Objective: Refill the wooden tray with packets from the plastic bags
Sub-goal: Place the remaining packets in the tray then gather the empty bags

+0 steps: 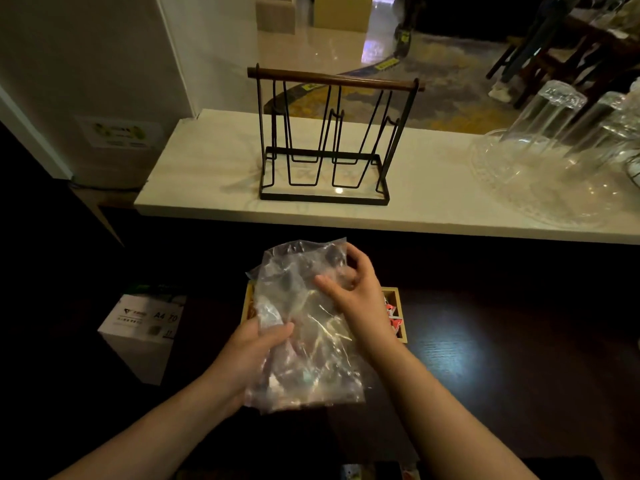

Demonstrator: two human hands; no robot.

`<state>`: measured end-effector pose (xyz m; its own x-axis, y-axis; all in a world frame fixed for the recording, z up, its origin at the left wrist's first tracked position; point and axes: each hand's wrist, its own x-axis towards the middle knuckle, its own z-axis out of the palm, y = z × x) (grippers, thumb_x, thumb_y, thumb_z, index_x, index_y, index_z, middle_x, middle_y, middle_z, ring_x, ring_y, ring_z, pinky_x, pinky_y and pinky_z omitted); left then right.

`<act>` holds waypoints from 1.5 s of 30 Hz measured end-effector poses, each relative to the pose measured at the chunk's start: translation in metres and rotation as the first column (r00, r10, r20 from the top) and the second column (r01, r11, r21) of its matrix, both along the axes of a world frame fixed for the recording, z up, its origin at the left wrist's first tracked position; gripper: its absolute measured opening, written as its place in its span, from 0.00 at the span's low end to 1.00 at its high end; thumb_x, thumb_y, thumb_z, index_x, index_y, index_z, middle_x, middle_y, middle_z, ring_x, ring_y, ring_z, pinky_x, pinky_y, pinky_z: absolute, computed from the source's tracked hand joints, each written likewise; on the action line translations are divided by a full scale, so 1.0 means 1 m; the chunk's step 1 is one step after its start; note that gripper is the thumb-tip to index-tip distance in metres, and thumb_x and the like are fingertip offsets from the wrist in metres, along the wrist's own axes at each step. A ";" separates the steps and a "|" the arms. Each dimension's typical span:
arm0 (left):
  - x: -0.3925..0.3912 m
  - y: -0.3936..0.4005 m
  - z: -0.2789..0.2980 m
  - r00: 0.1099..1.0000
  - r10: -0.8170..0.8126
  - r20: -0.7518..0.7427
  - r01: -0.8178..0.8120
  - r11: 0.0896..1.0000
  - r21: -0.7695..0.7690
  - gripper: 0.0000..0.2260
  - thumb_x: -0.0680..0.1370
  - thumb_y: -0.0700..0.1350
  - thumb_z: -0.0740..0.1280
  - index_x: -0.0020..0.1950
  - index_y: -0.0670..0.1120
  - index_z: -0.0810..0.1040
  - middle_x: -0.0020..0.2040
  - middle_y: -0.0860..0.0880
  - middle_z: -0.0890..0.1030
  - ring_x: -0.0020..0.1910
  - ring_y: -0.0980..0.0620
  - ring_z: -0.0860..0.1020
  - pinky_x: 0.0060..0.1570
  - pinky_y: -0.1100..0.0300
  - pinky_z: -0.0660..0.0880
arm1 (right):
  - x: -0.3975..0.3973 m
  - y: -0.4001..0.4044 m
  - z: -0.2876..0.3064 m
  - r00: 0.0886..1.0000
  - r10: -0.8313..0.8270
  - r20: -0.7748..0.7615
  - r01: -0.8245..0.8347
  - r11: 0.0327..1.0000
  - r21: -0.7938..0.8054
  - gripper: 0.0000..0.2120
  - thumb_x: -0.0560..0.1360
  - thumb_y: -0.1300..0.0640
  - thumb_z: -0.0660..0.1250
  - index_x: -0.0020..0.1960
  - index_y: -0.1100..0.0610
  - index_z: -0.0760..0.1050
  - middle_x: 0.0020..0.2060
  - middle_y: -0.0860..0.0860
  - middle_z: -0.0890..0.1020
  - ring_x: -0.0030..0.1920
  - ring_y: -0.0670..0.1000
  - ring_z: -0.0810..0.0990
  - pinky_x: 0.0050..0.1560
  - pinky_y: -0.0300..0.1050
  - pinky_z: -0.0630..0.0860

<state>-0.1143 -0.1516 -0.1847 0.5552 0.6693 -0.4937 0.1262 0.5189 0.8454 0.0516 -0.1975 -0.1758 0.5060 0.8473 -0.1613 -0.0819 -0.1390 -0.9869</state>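
Note:
A crumpled clear plastic bag hangs upright over the dark counter, and dim packet shapes show through its lower part. My left hand grips its left side. My right hand pinches the bag near its top right. Behind the bag lies the wooden tray, mostly hidden. Red packets show in its right compartment.
A white box of A4 paper stands left of the tray. On the pale raised ledge stand a black wire rack with a wooden bar and several upturned glasses on a glass dish. More packets peek in at the bottom edge.

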 end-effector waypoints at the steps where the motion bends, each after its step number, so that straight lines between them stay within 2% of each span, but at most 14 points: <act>1: -0.001 0.002 0.000 0.999 0.044 0.000 -0.044 0.999 0.032 0.06 0.77 0.40 0.65 0.50 0.40 0.80 0.40 0.43 0.86 0.37 0.48 0.85 0.33 0.58 0.80 | 0.003 -0.003 -0.001 0.993 0.068 -0.100 -0.074 0.995 -0.062 0.30 0.68 0.53 0.75 0.67 0.50 0.68 0.53 0.52 0.83 0.52 0.51 0.83 0.53 0.51 0.81; 5: -0.005 0.010 -0.002 0.994 0.105 -0.022 -0.100 0.979 0.176 0.07 0.78 0.40 0.63 0.50 0.42 0.80 0.42 0.46 0.87 0.43 0.48 0.85 0.40 0.58 0.79 | 0.009 -0.017 -0.005 0.896 0.322 -0.306 -0.389 0.902 -0.189 0.19 0.72 0.59 0.72 0.61 0.54 0.74 0.53 0.55 0.84 0.51 0.58 0.83 0.54 0.55 0.79; 8: -0.008 0.010 0.000 0.995 0.096 0.027 -0.099 0.982 0.161 0.09 0.78 0.37 0.62 0.46 0.45 0.82 0.39 0.49 0.86 0.41 0.51 0.84 0.38 0.63 0.79 | 0.009 -0.024 -0.007 0.879 0.315 -0.359 -0.380 0.916 -0.127 0.16 0.74 0.69 0.65 0.56 0.54 0.79 0.45 0.52 0.86 0.42 0.52 0.84 0.42 0.44 0.82; 11: -0.011 0.008 0.010 0.989 -0.017 0.147 0.006 0.997 0.075 0.13 0.75 0.37 0.63 0.40 0.48 0.85 0.39 0.50 0.86 0.41 0.51 0.83 0.37 0.62 0.80 | 0.011 -0.026 -0.003 0.844 0.289 -0.451 -0.350 0.935 -0.056 0.16 0.71 0.73 0.61 0.38 0.57 0.83 0.37 0.51 0.85 0.34 0.49 0.82 0.32 0.39 0.79; 13: -0.015 0.005 0.021 0.967 -0.106 0.232 0.104 0.994 0.023 0.03 0.68 0.45 0.73 0.38 0.49 0.86 0.40 0.49 0.86 0.41 0.51 0.84 0.34 0.60 0.81 | 0.011 -0.026 -0.005 0.827 0.274 -0.492 -0.320 0.947 -0.011 0.16 0.63 0.73 0.61 0.25 0.57 0.78 0.38 0.51 0.85 0.36 0.52 0.82 0.33 0.42 0.79; 16: -0.025 0.010 0.017 0.944 -0.187 0.273 0.233 0.962 -0.144 0.23 0.52 0.52 0.81 0.43 0.44 0.86 0.46 0.44 0.86 0.44 0.45 0.84 0.42 0.48 0.81 | 0.013 -0.026 -0.012 0.836 0.255 -0.486 -0.297 0.955 -0.011 0.17 0.59 0.74 0.56 0.19 0.56 0.70 0.32 0.50 0.82 0.32 0.50 0.79 0.31 0.41 0.77; 20: -0.033 0.016 0.009 0.954 -0.069 0.291 0.184 0.901 -0.393 0.29 0.66 0.56 0.72 0.62 0.42 0.78 0.63 0.38 0.78 0.60 0.37 0.77 0.64 0.34 0.67 | 0.018 -0.029 -0.017 0.922 0.339 -0.186 -0.354 0.934 -0.056 0.25 0.62 0.79 0.52 0.20 0.54 0.70 0.31 0.49 0.81 0.33 0.47 0.78 0.37 0.38 0.76; 23: -0.032 0.015 0.005 0.971 0.019 0.238 0.117 0.832 -0.543 0.27 0.74 0.64 0.58 0.62 0.47 0.75 0.60 0.39 0.81 0.58 0.37 0.79 0.55 0.40 0.74 | 0.014 -0.026 -0.017 0.914 0.398 0.075 -0.385 0.912 -0.142 0.25 0.63 0.79 0.52 0.20 0.53 0.70 0.30 0.49 0.81 0.38 0.46 0.80 0.48 0.38 0.76; 27: -0.032 0.004 0.001 0.979 -0.156 0.129 0.201 0.815 -0.544 0.20 0.72 0.44 0.67 0.63 0.42 0.74 0.51 0.37 0.84 0.42 0.40 0.83 0.36 0.50 0.82 | 0.006 -0.022 -0.012 0.866 0.426 0.261 -0.400 0.904 -0.149 0.22 0.64 0.78 0.54 0.21 0.55 0.69 0.33 0.49 0.80 0.40 0.44 0.79 0.51 0.40 0.75; 31: -0.031 0.003 -0.012 0.992 -0.120 0.029 0.118 0.852 -0.510 0.18 0.73 0.35 0.65 0.62 0.40 0.73 0.41 0.39 0.83 0.26 0.50 0.77 0.18 0.64 0.72 | 0.003 -0.023 -0.013 0.964 0.227 0.136 -0.212 0.970 -0.117 0.18 0.70 0.75 0.58 0.30 0.57 0.74 0.41 0.50 0.82 0.41 0.42 0.80 0.42 0.37 0.77; 34: -0.025 0.006 -0.019 0.999 0.023 0.026 -0.010 0.905 -0.425 0.15 0.76 0.29 0.59 0.60 0.39 0.75 0.42 0.39 0.80 0.24 0.53 0.74 0.18 0.66 0.70 | -0.005 -0.026 -0.020 0.955 0.058 -0.292 -0.057 0.998 0.012 0.08 0.76 0.63 0.64 0.55 0.60 0.75 0.53 0.53 0.81 0.44 0.47 0.82 0.38 0.43 0.79; 36: -0.021 0.008 -0.019 0.989 0.132 0.062 -0.098 0.919 -0.381 0.13 0.76 0.29 0.57 0.55 0.39 0.76 0.38 0.42 0.83 0.26 0.53 0.77 0.21 0.66 0.73 | -0.013 -0.031 -0.028 0.860 0.068 -0.505 -0.039 0.997 0.068 0.21 0.75 0.56 0.67 0.66 0.61 0.69 0.61 0.59 0.78 0.51 0.56 0.82 0.46 0.48 0.81; 41: -0.012 0.007 -0.024 0.982 0.168 0.089 -0.141 0.957 -0.253 0.12 0.80 0.41 0.58 0.56 0.39 0.78 0.49 0.39 0.84 0.47 0.44 0.81 0.40 0.55 0.80 | -0.056 -0.046 -0.041 0.886 0.322 -0.333 -0.383 0.914 -0.136 0.24 0.72 0.51 0.69 0.66 0.49 0.67 0.61 0.48 0.76 0.61 0.51 0.77 0.62 0.47 0.75; 45: -0.005 -0.006 -0.035 0.996 -0.080 -0.039 0.081 0.996 0.026 0.09 0.80 0.44 0.58 0.55 0.51 0.77 0.47 0.49 0.86 0.46 0.55 0.84 0.37 0.65 0.78 | -0.082 -0.045 -0.059 0.922 0.123 -0.366 -0.190 0.970 -0.153 0.13 0.77 0.57 0.66 0.60 0.52 0.72 0.52 0.50 0.80 0.51 0.47 0.80 0.55 0.48 0.77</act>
<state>-0.1188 -0.1580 -0.2201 0.5888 0.6368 -0.4977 0.1988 0.4827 0.8529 -0.0307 -0.2430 -0.2349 0.2516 0.8500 -0.4628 -0.3811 -0.3526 -0.8547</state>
